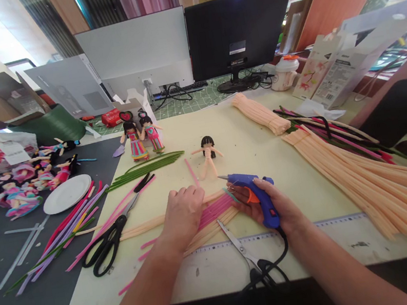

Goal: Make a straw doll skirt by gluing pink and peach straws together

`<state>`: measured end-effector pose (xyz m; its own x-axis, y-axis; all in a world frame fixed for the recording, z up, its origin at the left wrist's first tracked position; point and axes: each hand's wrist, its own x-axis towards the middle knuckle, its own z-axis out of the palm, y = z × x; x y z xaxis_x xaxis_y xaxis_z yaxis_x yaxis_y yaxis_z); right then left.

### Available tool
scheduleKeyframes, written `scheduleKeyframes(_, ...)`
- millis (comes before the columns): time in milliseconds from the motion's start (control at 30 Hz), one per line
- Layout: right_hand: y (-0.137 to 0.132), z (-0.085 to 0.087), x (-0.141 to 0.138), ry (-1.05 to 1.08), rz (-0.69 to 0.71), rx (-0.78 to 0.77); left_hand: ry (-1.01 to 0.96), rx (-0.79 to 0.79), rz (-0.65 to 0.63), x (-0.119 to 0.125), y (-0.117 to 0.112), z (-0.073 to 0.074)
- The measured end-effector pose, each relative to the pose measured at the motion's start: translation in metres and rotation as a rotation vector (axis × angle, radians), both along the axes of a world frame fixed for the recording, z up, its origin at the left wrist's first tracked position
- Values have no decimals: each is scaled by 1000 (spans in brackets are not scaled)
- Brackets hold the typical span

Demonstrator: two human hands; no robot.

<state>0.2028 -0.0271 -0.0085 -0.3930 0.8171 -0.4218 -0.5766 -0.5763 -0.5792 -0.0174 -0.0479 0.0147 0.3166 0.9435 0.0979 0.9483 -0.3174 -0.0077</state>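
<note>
My right hand (285, 204) grips a blue glue gun (259, 195) with an orange trigger; its nozzle points left and its cord runs down toward the table edge. Closed fingers of my left hand (185, 210) pinch a short pink pipe cleaner (191, 171) that sticks up beyond them. Under and between the hands lie pink pipe cleaners (216, 209) and peach ones. A small peach doll (208, 154) with black hair lies just beyond. Near me, silver-bladed scissors (234, 237) rest across a ruler (328, 222).
Black-handled scissors (117, 232), green stems (144, 170) and coloured pipe cleaners (64, 238) lie left. Two dressed dolls (142, 135) stand behind, near a white plate (68, 194). Peach bundles (359, 173) spread right. Two monitors (245, 31) stand at the back.
</note>
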Motion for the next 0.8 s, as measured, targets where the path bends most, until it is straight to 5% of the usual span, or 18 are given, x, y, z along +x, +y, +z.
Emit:
scheduleKeyframes(500,-6,4,7,-146,-98,69,-136,-108,-4,-5,1,-3)
scheduleKeyframes(800,-17,38,12,-563,65,367,-136,-97,12,-7,3,-7)
